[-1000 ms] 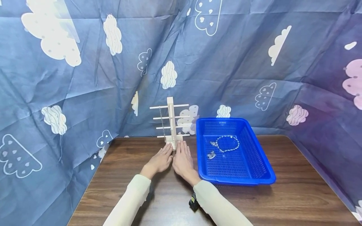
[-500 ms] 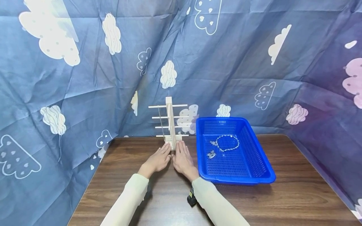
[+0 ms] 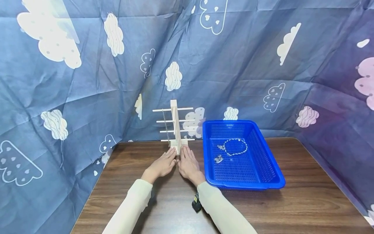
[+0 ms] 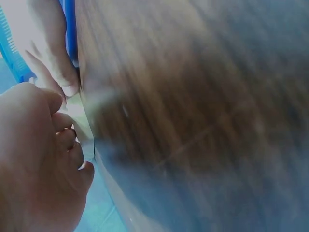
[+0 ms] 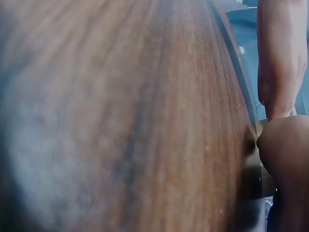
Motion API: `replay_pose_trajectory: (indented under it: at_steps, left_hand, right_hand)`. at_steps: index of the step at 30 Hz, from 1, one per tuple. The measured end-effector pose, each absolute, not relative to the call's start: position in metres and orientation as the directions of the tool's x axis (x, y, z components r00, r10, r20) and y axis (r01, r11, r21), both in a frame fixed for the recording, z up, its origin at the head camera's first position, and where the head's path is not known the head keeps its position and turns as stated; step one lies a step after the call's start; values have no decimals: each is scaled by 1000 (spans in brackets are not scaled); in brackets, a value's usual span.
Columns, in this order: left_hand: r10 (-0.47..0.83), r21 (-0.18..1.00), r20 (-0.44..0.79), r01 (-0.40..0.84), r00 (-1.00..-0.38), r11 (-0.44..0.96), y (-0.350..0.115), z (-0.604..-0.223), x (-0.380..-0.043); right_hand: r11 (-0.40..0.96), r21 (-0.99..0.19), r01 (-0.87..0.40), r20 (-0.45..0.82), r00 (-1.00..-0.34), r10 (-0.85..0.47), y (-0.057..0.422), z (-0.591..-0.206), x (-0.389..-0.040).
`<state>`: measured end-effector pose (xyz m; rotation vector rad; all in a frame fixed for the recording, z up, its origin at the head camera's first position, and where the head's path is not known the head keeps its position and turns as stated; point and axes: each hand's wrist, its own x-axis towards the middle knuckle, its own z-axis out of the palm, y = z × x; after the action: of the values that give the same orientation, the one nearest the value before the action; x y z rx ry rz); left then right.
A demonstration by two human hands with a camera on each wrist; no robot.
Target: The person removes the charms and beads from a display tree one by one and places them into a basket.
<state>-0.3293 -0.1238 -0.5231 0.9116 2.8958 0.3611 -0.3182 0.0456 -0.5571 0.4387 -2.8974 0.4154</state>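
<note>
A pale wooden jewellery stand stands upright at the table's back edge, with several thin rods crossing its post. One thin chain hangs down on the left side from the top rod. At the front of the stand's base, my left hand rests with straight fingers, fingertips right at the base's left part. My right hand lies opposite, its straight fingers reaching the right part. In the left wrist view a strip of the wooden base shows between the two hands. Neither hand grips anything.
A blue perforated basket sits right of my right hand. In it lie a beaded necklace in a loop and small silvery clumps of jewellery. A cloud-print cloth hangs behind the brown wooden table.
The head view has shifted slightly. Both hands stay at the stand's base with straight fingers; the chain and the basket's contents look the same.
</note>
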Motion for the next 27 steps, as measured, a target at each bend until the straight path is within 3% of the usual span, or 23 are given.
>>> replay_pose_trajectory:
  at_steps: [7,16,27]
  left_hand:
    - [588,257,15,572,-808,779,-135,-519,-330]
    - [465,299,175,497,-868,815,-147,-498,-336]
    - [432,282,386,550,-815,786,-161,-461,-342]
  right_hand:
    - [919,-230,-321,212,-938,-275,45,-559,-317]
    - [913,-265,-310,217,-942,-257,46,-557,-319]
    - [908,-273,-318,230,-938,-259,46,-556,-316]
